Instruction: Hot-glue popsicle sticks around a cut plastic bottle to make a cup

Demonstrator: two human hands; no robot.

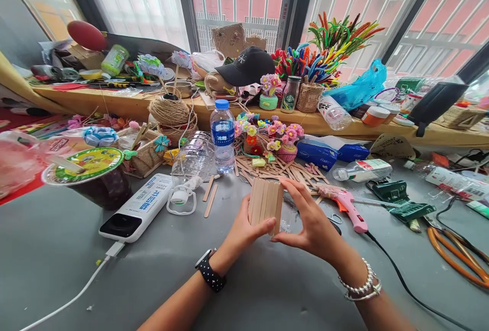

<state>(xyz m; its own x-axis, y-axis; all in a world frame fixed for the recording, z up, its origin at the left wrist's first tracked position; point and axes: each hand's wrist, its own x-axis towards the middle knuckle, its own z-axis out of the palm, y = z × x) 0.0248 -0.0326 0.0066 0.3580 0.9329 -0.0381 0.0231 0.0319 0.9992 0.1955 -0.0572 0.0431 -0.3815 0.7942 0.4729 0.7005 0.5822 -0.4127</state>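
Observation:
Between my hands is a small panel of wooden craft sticks (263, 201), set side by side and held upright above the table. My left hand (244, 226) grips its left side and lower edge, the thumb across the front. With thumb and fingertips, my right hand (311, 224) pinches the right edge at top and bottom. A pile of loose craft sticks (301, 170) lies just behind the panel. To the right of my right hand rests a pink hot glue gun (349, 206). Two single craft sticks (211, 200) lie to the left.
A water bottle (223, 137) stands behind my hands. At left are a power bank (143, 203) with a white cable and a lidded cup (95, 178). Orange-handled scissors (454, 254) and a green clip (401, 198) lie at right. The glue gun's black cord crosses the right side.

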